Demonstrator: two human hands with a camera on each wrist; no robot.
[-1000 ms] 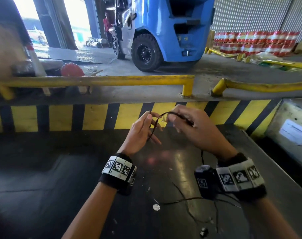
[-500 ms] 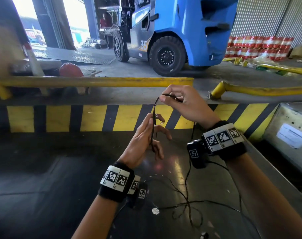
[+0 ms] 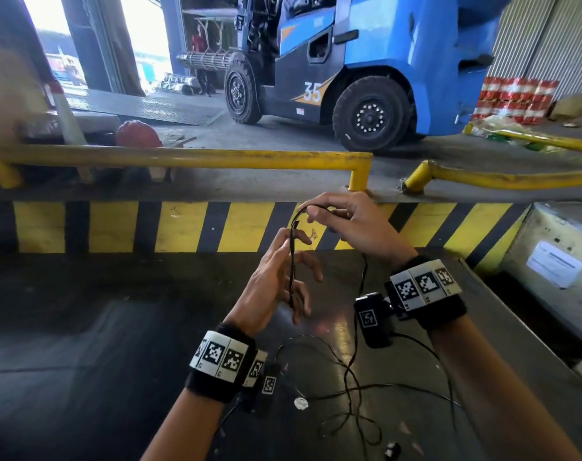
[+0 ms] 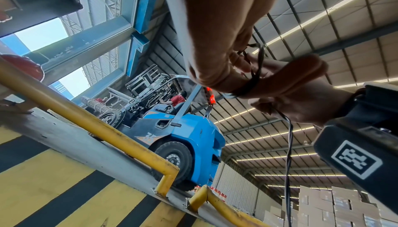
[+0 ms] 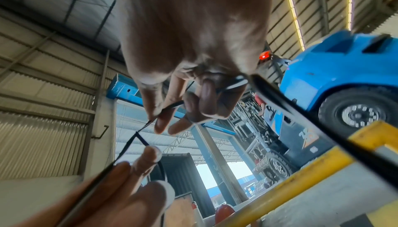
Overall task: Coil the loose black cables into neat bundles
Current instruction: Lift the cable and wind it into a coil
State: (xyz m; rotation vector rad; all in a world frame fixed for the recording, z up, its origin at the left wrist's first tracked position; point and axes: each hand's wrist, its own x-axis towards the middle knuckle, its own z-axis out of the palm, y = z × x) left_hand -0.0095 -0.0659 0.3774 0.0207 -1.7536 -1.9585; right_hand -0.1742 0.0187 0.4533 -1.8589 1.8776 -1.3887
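Observation:
A thin black cable [image 3: 293, 257] runs taut between my two hands above the dark table [image 3: 83, 327]. My left hand [image 3: 283, 277] stands palm inward, its thumb and curled fingers holding the gathered turns [image 4: 258, 67]. Just above and to the right, my right hand [image 3: 346, 221] pinches the cable's arc between thumb and fingers. The right wrist view shows the strand [image 5: 137, 135] crossing from the right fingertips to the left fingers [image 5: 146, 159]. From the right hand the cable hangs down [image 4: 289, 145] to a loose tangle [image 3: 353, 390] on the table.
A small white disc [image 3: 300, 403] and a small dark item [image 3: 392, 450] lie by the tangle. A yellow-black striped edge [image 3: 183, 227] and a yellow rail [image 3: 183, 158] bound the far side. A blue forklift [image 3: 382, 78] stands beyond. A grey box [image 3: 555, 261] is at right.
My right hand rose from beside the left hand, drawing the cable up, then dropped slightly back towards it. More loose cable shows on the table. The forklift shifted right in view.

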